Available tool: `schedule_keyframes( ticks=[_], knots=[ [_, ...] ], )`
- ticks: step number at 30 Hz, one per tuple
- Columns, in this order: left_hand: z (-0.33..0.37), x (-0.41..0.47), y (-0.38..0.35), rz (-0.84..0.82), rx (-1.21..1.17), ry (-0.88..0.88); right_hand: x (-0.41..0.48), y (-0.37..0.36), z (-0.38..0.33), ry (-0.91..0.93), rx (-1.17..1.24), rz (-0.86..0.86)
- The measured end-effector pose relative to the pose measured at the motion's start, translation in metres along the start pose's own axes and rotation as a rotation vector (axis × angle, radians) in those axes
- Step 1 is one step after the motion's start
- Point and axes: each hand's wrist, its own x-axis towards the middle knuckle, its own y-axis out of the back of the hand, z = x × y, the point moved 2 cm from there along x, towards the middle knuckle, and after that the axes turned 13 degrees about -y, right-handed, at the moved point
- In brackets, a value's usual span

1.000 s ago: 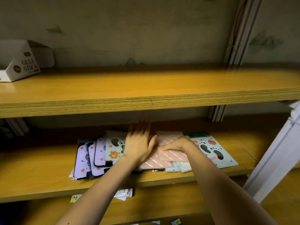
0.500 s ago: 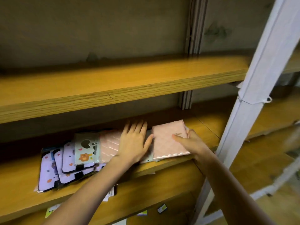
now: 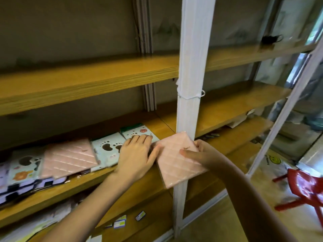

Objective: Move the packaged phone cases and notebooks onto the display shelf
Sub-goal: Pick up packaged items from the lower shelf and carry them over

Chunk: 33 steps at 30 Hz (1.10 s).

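Pink notebook (image 3: 178, 158) now off shelf (image 3: 104, 179)

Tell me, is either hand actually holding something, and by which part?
The right hand holds a pink quilted notebook by its right edge, thumb on the cover. The left hand lies flat on the packaged items, gripping nothing.

Pink quilted notebook (image 3: 178, 159), pale paw-print phone case (image 3: 108, 151), honey-brown wood-grain shelf (image 3: 83, 81), red chair (image 3: 307, 187).

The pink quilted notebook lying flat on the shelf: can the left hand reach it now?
Probably yes. The left hand rests on the paw-print packages right beside the pink quilted notebook lying flat, and nothing stands between them.
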Motion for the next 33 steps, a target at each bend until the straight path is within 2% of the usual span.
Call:
schedule_keyframes(
  ticks=[8, 14, 17, 25, 33],
  knots=[
    [0.108, 0.036, -0.008, 0.053, -0.013, -0.019, -0.021, 0.107, 0.049, -0.007, 0.005, 0.018],
    [0.174, 0.087, -0.023, 0.024, -0.064, -0.061, -0.016, 0.184, 0.088, -0.028, 0.040, 0.166],
    [0.207, 0.127, -0.031, 0.003, -0.092, -0.097, -0.006, 0.229, 0.108, -0.057, 0.068, 0.245],
    [0.270, 0.245, -0.066, -0.001, -0.100, -0.177, 0.035, 0.346, 0.140, -0.011, 0.263, 0.236],
    [0.309, 0.385, -0.109, -0.008, -0.106, -0.183, 0.114, 0.467, 0.121, 0.085, 0.215, 0.293]
  ],
)
